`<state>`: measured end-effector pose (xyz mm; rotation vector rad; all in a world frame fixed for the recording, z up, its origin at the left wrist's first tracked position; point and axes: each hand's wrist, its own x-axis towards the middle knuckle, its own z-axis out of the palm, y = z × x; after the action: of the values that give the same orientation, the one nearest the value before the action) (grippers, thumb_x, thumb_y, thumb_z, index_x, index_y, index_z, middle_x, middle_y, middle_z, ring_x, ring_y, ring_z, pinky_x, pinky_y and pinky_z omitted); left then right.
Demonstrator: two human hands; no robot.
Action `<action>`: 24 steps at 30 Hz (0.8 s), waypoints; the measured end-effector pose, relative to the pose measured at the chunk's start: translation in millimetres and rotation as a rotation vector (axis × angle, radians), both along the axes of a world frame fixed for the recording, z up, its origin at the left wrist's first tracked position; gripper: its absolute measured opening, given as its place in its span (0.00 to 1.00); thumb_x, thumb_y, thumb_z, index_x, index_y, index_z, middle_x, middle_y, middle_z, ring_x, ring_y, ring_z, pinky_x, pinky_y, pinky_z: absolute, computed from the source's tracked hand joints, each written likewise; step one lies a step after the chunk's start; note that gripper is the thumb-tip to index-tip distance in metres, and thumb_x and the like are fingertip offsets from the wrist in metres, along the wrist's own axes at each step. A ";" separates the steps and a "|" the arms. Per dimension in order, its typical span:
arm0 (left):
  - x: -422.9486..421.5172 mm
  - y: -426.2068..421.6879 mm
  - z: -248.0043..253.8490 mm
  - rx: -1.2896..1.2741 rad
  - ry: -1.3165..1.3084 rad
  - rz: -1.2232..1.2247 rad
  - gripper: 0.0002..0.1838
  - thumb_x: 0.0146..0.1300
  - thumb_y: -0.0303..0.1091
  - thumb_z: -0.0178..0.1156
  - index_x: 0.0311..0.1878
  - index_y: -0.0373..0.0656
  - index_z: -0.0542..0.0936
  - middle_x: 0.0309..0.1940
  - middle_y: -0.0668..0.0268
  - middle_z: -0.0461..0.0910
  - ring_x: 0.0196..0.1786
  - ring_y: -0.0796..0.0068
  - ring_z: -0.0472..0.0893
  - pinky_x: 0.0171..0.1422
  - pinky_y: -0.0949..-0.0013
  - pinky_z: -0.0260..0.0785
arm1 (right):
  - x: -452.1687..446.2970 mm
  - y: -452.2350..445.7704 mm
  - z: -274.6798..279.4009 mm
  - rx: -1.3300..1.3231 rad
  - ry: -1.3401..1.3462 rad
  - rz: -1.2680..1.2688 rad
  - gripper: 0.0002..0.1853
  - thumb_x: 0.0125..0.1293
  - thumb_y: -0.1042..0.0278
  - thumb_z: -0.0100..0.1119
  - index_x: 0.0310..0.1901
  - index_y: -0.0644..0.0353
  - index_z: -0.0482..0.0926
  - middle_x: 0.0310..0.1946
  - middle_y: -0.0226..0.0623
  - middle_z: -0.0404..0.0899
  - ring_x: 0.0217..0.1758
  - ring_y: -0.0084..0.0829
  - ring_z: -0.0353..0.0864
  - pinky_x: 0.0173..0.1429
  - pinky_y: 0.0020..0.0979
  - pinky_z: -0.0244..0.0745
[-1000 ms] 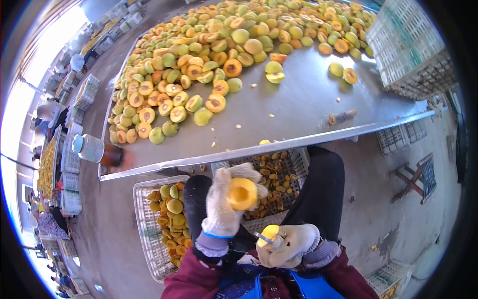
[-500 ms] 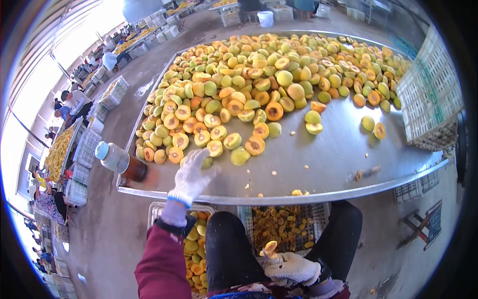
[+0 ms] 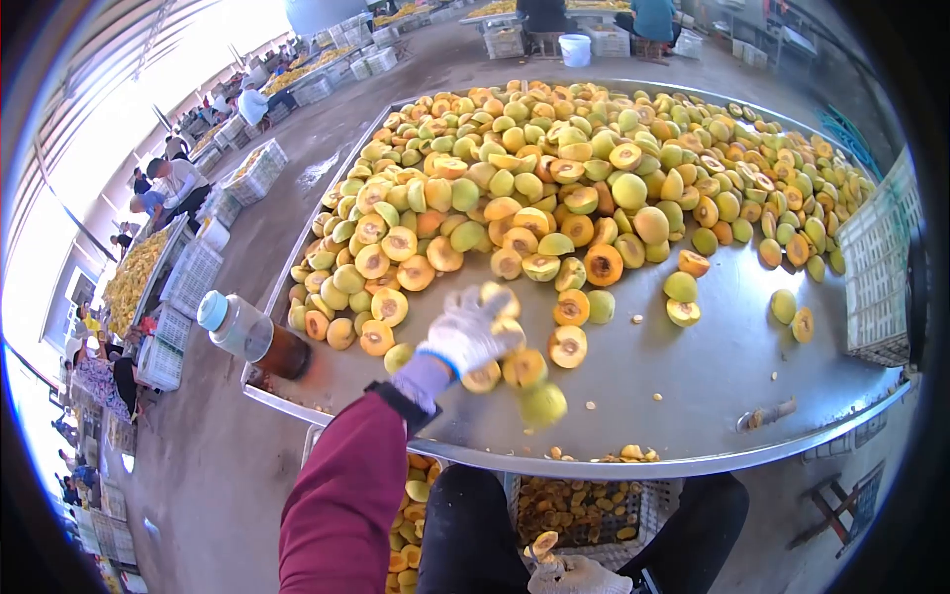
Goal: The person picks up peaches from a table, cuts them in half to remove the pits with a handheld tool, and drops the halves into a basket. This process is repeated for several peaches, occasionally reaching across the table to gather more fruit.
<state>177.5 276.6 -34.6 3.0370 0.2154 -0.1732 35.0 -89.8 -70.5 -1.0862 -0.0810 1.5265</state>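
My left hand [image 3: 471, 332], in a white knit glove, reaches over the metal table [image 3: 683, 366] with its fingers spread. It touches peach halves at the near edge of a big heap of halved peaches [image 3: 534, 188]. Just in front of it lie loose halves, among them an orange one [image 3: 524, 367] and a blurred yellow-green one [image 3: 542, 405]. Low in the view my right hand [image 3: 579, 575], also gloved, is closed above my lap. A small orange-tan piece [image 3: 542, 544] sticks up from its fingers; what else it grips is hidden.
A bottle of brown liquid [image 3: 255, 335] lies tilted at the table's left corner. A white crate [image 3: 876, 287] stands at the right. Below the front edge are a crate of scraps [image 3: 579, 510] and a container of peach halves [image 3: 411, 515]. Several people sit at other tables.
My left hand has swept right across the table, and several peach halves have shifted with it, away from the heap. My right hand stays low. The whole view has shifted slightly.
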 end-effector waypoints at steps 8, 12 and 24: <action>-52.8 76.7 -3.8 -0.537 -0.206 0.312 0.37 0.57 0.57 0.63 0.68 0.53 0.67 0.65 0.47 0.65 0.69 0.43 0.61 0.72 0.52 0.60 | -2.7 8.0 0.8 -0.112 0.077 -0.050 0.06 0.63 0.68 0.65 0.32 0.52 0.76 0.18 0.21 0.72 0.17 0.16 0.67 0.22 0.21 0.60; -66.6 97.9 6.5 -0.110 0.085 0.708 0.42 0.55 0.61 0.60 0.72 0.54 0.64 0.71 0.52 0.60 0.73 0.43 0.57 0.76 0.52 0.51 | 7.4 9.3 10.9 -0.124 0.089 0.004 0.06 0.64 0.68 0.65 0.34 0.52 0.76 0.20 0.22 0.73 0.18 0.16 0.68 0.23 0.20 0.61; -47.9 -18.9 27.2 -0.490 0.207 -0.097 0.26 0.67 0.49 0.56 0.62 0.43 0.73 0.66 0.53 0.68 0.69 0.56 0.65 0.74 0.60 0.55 | -1.6 4.3 -7.2 -0.037 0.103 -0.012 0.05 0.64 0.69 0.64 0.35 0.52 0.76 0.26 0.20 0.73 0.26 0.14 0.69 0.30 0.20 0.63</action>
<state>129.6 257.7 -7.4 2.5409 0.0307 -0.4716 33.4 -85.5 -77.7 -1.0335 0.0250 1.5761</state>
